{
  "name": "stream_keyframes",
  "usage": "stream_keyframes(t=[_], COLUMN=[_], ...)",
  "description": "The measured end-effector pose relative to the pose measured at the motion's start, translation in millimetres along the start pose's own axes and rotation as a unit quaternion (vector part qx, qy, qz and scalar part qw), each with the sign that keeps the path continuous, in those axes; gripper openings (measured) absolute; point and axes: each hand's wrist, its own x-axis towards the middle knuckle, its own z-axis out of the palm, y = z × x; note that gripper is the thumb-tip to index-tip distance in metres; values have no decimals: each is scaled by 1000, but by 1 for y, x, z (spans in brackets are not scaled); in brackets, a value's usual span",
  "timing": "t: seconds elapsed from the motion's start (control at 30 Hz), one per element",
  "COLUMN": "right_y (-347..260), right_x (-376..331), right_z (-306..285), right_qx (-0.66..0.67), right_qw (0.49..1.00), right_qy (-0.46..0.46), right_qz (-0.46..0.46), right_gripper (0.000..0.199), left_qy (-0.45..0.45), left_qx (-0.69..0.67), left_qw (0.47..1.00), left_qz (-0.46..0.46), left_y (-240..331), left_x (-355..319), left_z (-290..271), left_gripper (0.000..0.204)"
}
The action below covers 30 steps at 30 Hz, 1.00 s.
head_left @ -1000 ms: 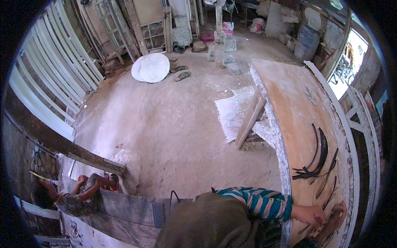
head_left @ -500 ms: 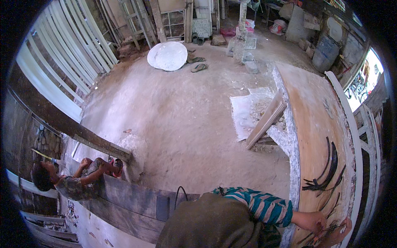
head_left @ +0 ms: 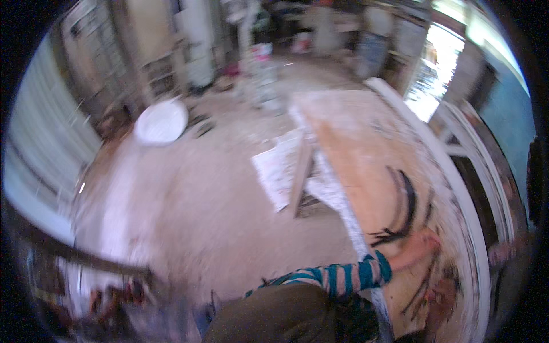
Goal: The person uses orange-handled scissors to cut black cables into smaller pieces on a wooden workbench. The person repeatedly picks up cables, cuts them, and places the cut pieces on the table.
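right hand (head_left: 440, 300) and left hand (head_left: 424, 244) over a tan, flat-topped wooden table (head_left: 366, 186)
nearest, the right hand is by thin, dark, string-like strips (head_left: 422, 290); blur hides whether either hand's fingers grip or are free. farther, the left hand sits beside long, curved black strips (head_left: 411, 200) bunched flat on the table, seemingly for easy reach.
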Motion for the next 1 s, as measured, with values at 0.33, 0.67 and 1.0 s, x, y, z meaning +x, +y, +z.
stream_keyframes(t=[0.33, 0.67, 1.0], right_y=[-14, 99, 162], right_x=[33, 4, -32], right_z=[-39, -38, -19], right_qx=[37, 264, 77], right_qw=[996, 908, 859], right_qy=[10, 166, 394], right_qz=[76, 280, 319], right_gripper=[7, 16, 18], left_qy=[-141, -206, -376], left_qx=[-17, 146, 109], left_qw=[990, 967, 916], left_qz=[-4, -16, -92], left_y=[-32, -164, -99], left_x=[47, 68, 41], left_z=[104, 122, 141], left_gripper=[6, 9, 14])
